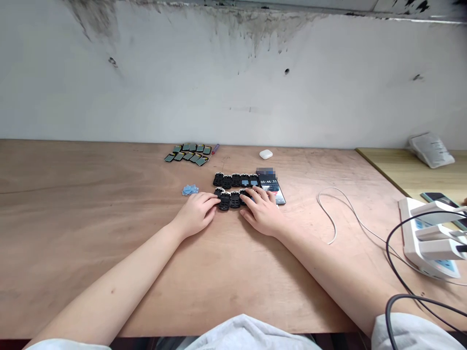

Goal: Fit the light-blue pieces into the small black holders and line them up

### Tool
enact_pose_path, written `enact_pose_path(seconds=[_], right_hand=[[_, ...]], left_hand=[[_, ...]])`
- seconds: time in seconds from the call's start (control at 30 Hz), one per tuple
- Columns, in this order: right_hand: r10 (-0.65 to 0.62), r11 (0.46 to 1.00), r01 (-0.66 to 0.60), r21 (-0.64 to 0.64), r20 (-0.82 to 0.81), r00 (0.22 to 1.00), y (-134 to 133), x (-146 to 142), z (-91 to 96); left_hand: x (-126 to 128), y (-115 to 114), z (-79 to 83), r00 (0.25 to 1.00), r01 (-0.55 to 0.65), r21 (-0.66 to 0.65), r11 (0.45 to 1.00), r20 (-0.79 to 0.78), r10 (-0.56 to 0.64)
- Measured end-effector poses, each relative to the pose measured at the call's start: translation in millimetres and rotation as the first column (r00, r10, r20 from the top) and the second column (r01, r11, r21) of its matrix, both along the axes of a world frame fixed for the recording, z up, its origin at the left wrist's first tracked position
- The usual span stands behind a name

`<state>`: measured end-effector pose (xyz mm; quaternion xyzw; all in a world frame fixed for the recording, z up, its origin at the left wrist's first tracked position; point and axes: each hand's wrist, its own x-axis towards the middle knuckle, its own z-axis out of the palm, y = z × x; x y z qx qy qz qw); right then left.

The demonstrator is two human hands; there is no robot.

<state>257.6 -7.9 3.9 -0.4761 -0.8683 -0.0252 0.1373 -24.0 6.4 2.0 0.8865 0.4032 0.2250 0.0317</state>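
Two rows of several small black plastic parts [233,181] lie on the wooden table [91,218]. My left hand [197,213] rests palm down with its fingertips on the left end of the near row [229,200]. My right hand [261,210] lies flat with fingers stretched over the right end of that row, hiding some parts. A phone [274,188] showing a timer lies just behind my right hand.
Several small green screen panels [188,153] and a red screwdriver [215,148] lie farther back. Blue film scraps [190,189] are left of the rows. A white earbud case [266,154], white cable [330,214], power strip [426,238] and black cables [397,282] are to the right.
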Motion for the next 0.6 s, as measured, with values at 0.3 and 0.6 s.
enact_pose_path(seconds=[0.3, 0.6], right_hand=[[-0.022, 0.999, 0.023, -0.027, 0.035, 0.999, 1, 0, 0.2], [-0.019, 1.000, 0.019, -0.018, 0.000, 1.000, 3, 0, -0.9]], left_hand=[[-9, 10, -8.9, 0.888, -0.458, 0.039, 0.888, -0.032, 0.459], [-19, 17, -15.7, 0.870, -0.487, 0.038, 0.872, -0.067, 0.489]])
